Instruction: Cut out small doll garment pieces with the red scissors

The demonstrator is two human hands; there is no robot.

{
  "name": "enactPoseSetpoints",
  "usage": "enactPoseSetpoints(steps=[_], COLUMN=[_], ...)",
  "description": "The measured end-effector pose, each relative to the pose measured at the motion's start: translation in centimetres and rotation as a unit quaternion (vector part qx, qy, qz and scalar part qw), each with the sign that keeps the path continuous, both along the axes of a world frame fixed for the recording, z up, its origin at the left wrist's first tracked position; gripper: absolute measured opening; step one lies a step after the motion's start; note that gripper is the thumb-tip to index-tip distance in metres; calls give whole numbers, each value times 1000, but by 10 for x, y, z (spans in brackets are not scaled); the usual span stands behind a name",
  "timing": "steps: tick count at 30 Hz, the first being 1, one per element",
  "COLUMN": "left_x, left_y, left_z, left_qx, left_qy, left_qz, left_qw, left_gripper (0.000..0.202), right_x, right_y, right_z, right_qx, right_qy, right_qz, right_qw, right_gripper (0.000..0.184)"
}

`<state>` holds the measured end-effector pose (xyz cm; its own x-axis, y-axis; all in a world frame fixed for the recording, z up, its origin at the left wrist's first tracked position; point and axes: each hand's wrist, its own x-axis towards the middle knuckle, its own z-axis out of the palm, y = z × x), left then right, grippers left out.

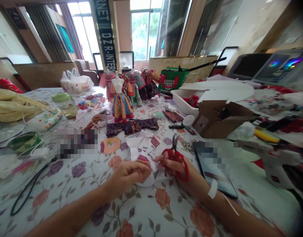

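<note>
While the left hand (pixel 134 170) pinches a small orange patch (pixel 144 176) between fingers and thumb, the right hand (pixel 176 167) carries scissors (pixel 185 175) hooked over its fingers, as seen in the head view. Left hand: fingers together, clamped on the patch, which lies at its fingertips, between the two hands. Right hand: curled about the red handles, blades pointing away from the wrist; whether its fingertips, just beside the patch, also grip something small, cannot tell. A white sheet (pixel 133 144) lies under and beyond the left fingertips, with printed scraps (pixel 155 142) on it. Beyond the left hand, slightly to its left, a yellow patch (pixel 110 145) lies flat on the floral tablecloth (pixel 82 187). Farther out, past the sheet, rests a dark cloth (pixel 133 127); just behind it stands a doll form (pixel 118 85) in a long dress (pixel 119 107). Right of the right hand: a dark tablet (pixel 217 177), near the forearm. A white strip (pixel 212 189) shows at the right wrist. Beyond the right hand, to its right, an open carton (pixel 215 123). Well left of the left hand, a black strap (pixel 30 189); beyond that, a green-lidded jar (pixel 67 107).
</note>
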<state>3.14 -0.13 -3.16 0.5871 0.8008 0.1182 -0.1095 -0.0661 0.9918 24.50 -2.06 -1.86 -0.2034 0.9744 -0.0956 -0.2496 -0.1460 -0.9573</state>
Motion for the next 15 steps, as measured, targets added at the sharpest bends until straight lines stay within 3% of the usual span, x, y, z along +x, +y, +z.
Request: enactPoseSetpoints(steps=[4,6,9,15], left_x=[-10,-15,-21,-22], left_y=[9,14,18,12], left_z=[10,14,18,28], left_qx=[16,22,45,90], left_qy=[28,40,62,89], left_qz=[141,175,172,108], left_qw=[990,983,982,986], left_gripper=[12,12,14,22], right_x=[0,0,0,-4], right_y=[-3,-5,-6,-11], right_z=[0,0,1,6], right_qx=[20,40,27,-40], right_qy=[-114,-161,-191,-161], right_qz=[66,112,162,254], right_qw=[991,980,968,953], right_gripper=[39,44,46,42])
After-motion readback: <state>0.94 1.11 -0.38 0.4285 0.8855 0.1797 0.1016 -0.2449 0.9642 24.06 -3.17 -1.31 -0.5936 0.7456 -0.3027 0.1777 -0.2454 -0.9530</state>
